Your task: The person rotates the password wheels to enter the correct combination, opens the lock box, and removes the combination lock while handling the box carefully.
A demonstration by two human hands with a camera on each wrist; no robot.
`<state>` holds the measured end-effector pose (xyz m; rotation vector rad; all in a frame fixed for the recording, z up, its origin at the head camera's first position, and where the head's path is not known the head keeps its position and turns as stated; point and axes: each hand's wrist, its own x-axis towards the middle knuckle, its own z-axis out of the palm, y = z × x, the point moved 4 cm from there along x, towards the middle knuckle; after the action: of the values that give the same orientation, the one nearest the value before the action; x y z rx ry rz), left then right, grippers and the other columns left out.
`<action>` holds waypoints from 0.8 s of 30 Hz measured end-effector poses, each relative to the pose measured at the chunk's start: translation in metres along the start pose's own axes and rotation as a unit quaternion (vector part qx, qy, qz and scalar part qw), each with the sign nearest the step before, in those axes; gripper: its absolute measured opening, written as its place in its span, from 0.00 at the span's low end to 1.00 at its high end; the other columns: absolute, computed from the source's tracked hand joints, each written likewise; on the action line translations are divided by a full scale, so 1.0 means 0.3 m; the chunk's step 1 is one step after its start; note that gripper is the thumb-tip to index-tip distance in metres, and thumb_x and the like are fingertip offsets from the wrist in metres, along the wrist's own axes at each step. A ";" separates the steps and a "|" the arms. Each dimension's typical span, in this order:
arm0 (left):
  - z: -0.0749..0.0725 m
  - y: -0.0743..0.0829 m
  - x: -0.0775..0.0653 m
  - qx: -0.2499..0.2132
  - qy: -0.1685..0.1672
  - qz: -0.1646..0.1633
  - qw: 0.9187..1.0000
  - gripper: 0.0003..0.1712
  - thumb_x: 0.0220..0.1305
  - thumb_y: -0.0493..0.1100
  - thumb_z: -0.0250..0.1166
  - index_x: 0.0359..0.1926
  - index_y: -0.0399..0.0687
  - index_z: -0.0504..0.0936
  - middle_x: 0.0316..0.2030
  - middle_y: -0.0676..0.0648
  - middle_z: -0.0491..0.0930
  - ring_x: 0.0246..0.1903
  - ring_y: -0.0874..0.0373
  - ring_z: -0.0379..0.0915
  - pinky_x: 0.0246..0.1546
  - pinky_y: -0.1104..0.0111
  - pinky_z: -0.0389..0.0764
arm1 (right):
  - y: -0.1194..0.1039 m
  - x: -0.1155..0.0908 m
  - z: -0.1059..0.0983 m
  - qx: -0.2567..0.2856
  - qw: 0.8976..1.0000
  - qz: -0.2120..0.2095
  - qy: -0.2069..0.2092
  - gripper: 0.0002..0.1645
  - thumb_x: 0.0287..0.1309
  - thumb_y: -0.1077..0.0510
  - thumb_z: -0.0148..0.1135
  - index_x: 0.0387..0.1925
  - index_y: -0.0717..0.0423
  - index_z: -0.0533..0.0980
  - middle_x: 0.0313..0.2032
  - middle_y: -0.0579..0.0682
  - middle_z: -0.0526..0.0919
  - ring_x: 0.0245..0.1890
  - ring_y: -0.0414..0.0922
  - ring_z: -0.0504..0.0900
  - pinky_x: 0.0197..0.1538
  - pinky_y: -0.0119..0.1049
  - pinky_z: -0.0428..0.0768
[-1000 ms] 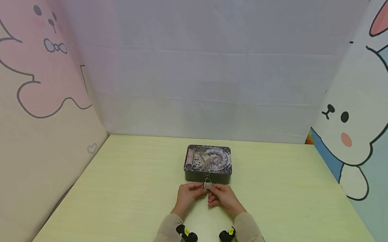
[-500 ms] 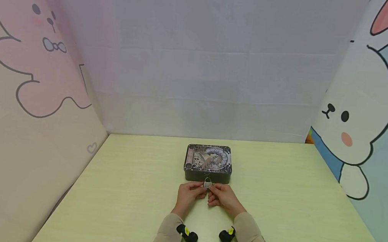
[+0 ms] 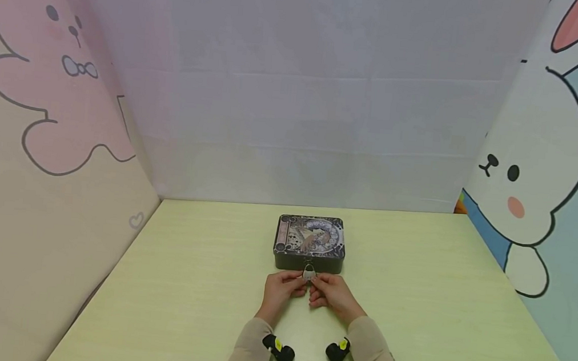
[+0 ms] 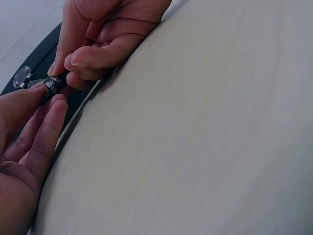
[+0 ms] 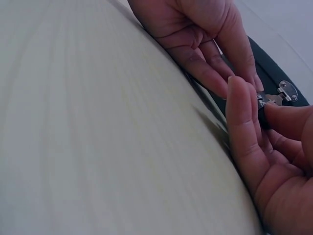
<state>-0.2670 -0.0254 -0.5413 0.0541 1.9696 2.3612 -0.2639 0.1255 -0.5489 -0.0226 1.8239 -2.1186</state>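
A small combination padlock (image 3: 309,274) hangs at the front of a dark rectangular tin box (image 3: 309,239) with a patterned lid. My left hand (image 3: 280,292) pinches the padlock from the left between thumb and fingers. From the other side, my right hand (image 3: 336,297) pinches it too. Number dials show on the black padlock body (image 4: 53,85) in the left wrist view, between both hands' fingertips. The box's metal clasp (image 5: 288,91) appears just beyond the padlock in the right wrist view. Fingers cover part of the padlock; whether its shackle is locked I cannot tell.
The box stands on a pale yellow-green table (image 3: 197,287), toward the middle. Behind it rises a white cloth wall (image 3: 304,119). Side panels carry a pink cartoon figure (image 3: 69,98) on the left and a white rabbit (image 3: 532,167) on the right.
Both hands stay on the padlock in nearly the same place, with no clear finger movement. The head view shifts only very slightly.
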 end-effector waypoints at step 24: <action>-0.015 -0.053 0.023 0.021 0.001 0.011 1.000 0.15 0.54 0.22 0.69 0.45 0.20 0.82 0.39 0.29 0.84 0.34 0.55 0.84 0.36 0.66 0.87 | 0.007 0.007 -0.001 0.000 1.000 -0.004 -0.012 0.13 0.75 0.63 0.49 0.35 0.70 0.74 0.24 0.50 0.78 0.21 0.37 0.79 0.27 0.31 0.85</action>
<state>-0.2738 -0.0265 -0.5580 0.0756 2.0295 2.3341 -0.2653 0.1249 -0.5512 -0.0551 1.8141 -2.1147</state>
